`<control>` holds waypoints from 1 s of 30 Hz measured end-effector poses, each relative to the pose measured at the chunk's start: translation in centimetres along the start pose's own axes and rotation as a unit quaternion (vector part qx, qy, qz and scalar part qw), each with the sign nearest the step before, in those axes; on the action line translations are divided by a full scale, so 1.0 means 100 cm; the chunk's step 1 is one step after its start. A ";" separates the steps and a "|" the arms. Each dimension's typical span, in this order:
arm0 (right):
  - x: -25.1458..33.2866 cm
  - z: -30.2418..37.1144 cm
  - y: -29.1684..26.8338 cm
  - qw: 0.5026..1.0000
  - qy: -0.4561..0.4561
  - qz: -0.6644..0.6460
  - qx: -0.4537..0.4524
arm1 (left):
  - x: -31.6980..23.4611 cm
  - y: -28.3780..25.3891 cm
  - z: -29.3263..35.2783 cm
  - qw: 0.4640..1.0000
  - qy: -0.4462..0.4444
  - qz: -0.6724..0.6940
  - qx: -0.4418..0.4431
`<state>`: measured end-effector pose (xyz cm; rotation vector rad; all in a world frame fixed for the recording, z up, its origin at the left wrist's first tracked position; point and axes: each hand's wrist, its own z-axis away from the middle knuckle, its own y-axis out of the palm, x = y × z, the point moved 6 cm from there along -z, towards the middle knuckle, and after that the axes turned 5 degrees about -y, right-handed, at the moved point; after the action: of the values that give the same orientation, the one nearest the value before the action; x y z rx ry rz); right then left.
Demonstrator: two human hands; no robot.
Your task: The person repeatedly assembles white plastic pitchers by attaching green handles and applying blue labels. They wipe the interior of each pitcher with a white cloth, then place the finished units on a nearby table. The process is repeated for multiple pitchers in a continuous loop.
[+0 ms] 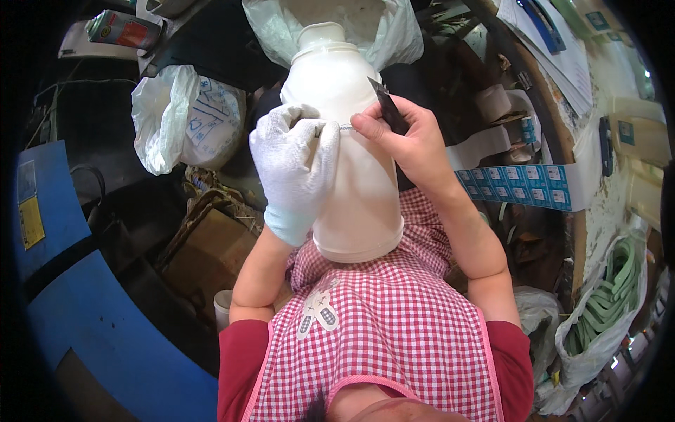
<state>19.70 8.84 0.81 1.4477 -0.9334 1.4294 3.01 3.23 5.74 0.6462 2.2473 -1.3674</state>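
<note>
A large white plastic bottle [362,190] lies along my lap, its neck pointing away from me. My left hand [295,158], in a white knit glove, is closed against the bottle's left side, fingers curled in near its middle. My bare right hand [411,137] grips a dark knife [390,109] with a pointed tip, held up along the bottle's right shoulder. The right thumb touches the bottle beside a thin line of small marks. Whatever the gloved fingertips pinch is hidden.
Beyond the bottle's neck is an open plastic bag [274,28]. A bag-lined container [186,119] stands at the left, near a spray can [123,29]. At the right are a sheet of blue labels [520,186] and a bag of green strips [608,295]. Blue panels [105,323] lie left.
</note>
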 end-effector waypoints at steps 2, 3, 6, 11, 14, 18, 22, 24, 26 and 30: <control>0.002 -0.002 0.000 1.000 -0.012 0.026 0.009 | -0.002 0.002 0.001 0.998 0.025 -0.062 0.003; 0.002 -0.003 -0.001 0.998 -0.001 0.055 0.010 | -0.003 0.001 0.000 0.995 0.040 -0.088 0.001; 0.007 -0.007 -0.004 0.993 -0.022 0.113 0.009 | 0.001 0.001 -0.004 0.993 0.033 -0.111 0.012; 0.000 -0.009 0.001 0.989 -0.044 0.142 0.011 | 0.001 0.012 -0.007 0.991 0.023 -0.133 0.021; 0.003 -0.006 0.004 0.969 -0.106 0.221 0.010 | 0.016 0.014 0.002 0.987 -0.001 -0.156 0.035; 0.037 -0.006 -0.065 0.913 -0.130 0.379 -0.074 | 0.069 -0.011 0.007 0.972 -0.028 -0.231 0.030; 0.102 -0.022 -0.272 0.771 -0.119 0.528 -0.336 | 0.125 -0.029 -0.032 0.979 -0.174 -0.102 0.008; 0.101 -0.046 -0.375 0.727 0.011 0.591 -0.350 | 0.120 0.004 -0.067 0.937 -0.270 0.215 0.050; 0.101 -0.054 -0.410 0.619 -0.038 0.726 -0.297 | 0.082 0.043 -0.110 0.868 -0.279 0.373 0.171; 0.099 0.024 -0.315 0.697 -0.195 0.597 -0.347 | 0.016 -0.022 -0.130 0.970 -0.190 0.074 0.131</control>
<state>50.65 17.91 8.36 0.4222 -2.6562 1.2393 -1.15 14.31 11.85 0.5664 1.7034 -1.5732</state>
